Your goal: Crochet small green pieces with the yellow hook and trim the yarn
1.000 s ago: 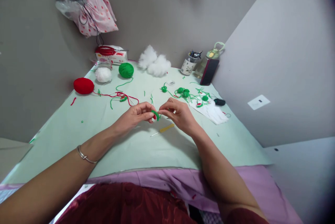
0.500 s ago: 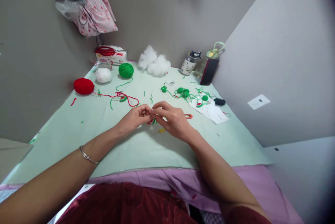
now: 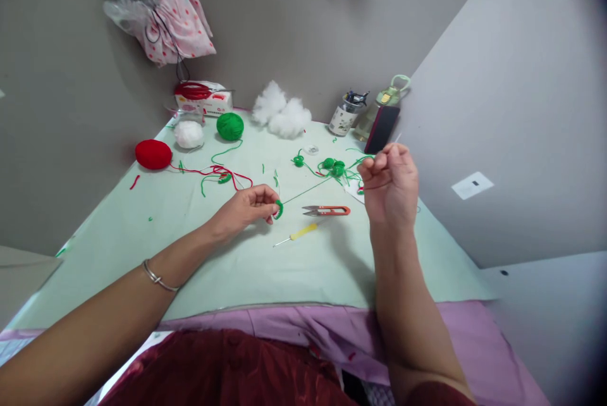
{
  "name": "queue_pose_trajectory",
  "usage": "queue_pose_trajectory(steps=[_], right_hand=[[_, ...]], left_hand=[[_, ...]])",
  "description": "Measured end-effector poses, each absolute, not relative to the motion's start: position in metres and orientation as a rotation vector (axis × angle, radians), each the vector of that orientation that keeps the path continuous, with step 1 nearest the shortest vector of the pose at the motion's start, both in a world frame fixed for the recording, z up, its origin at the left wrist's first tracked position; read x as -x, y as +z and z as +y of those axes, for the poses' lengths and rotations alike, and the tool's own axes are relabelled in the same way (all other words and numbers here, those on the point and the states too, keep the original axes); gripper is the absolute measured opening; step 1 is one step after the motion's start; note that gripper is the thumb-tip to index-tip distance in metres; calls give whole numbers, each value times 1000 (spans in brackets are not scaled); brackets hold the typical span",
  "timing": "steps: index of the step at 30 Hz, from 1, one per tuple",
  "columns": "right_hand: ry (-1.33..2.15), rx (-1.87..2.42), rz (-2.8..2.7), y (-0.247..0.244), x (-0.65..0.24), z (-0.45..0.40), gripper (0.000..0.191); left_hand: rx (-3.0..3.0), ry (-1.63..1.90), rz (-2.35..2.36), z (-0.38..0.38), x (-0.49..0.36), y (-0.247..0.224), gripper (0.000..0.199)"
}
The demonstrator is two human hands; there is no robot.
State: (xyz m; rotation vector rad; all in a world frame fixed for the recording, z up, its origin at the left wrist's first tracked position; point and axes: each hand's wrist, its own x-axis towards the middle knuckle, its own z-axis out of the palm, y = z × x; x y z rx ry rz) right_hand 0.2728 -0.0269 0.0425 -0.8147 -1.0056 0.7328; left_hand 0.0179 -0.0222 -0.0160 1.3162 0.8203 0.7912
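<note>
My left hand (image 3: 251,205) pinches a small crocheted piece (image 3: 279,209) with a green edge and some red and white. From it a thin green yarn strand (image 3: 306,191) runs taut up and right toward my right hand (image 3: 391,181). That hand is raised with its fingers closed on a thin, pale needle (image 3: 398,138), of which only the tip shows. Between the hands, orange-handled thread snips (image 3: 327,210) and a yellow-handled crochet hook (image 3: 303,231) lie on the table.
A red yarn ball (image 3: 153,154), white yarn ball (image 3: 188,135) and green yarn ball (image 3: 230,126) sit at the left. White stuffing (image 3: 282,112) lies at the back. Small green yarn pieces (image 3: 334,167), a pen jar (image 3: 342,117), a bottle (image 3: 389,97) and a phone (image 3: 382,129) are right.
My right hand has moved away from my left, up and to the right, drawing the green yarn straight. The snips and hook are now uncovered. My left hand has stayed with the crocheted piece.
</note>
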Motion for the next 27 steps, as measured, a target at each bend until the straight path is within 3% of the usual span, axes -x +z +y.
queue_pose_trajectory(steps=[6, 10, 13, 27], right_hand=[[790, 952, -1410, 33, -270, -28, 18], [589, 1023, -1868, 28, -253, -37, 7], [463, 1037, -2075, 25, -248, -40, 10], [403, 1080, -2195, 24, -246, -41, 14]], left_hand=[[-1275, 800, 769, -21, -15, -18, 27], [-1267, 808, 743, -21, -15, -18, 26], [-1270, 813, 723, -22, -15, -17, 27], [-1335, 807, 710, -21, -12, -22, 21]])
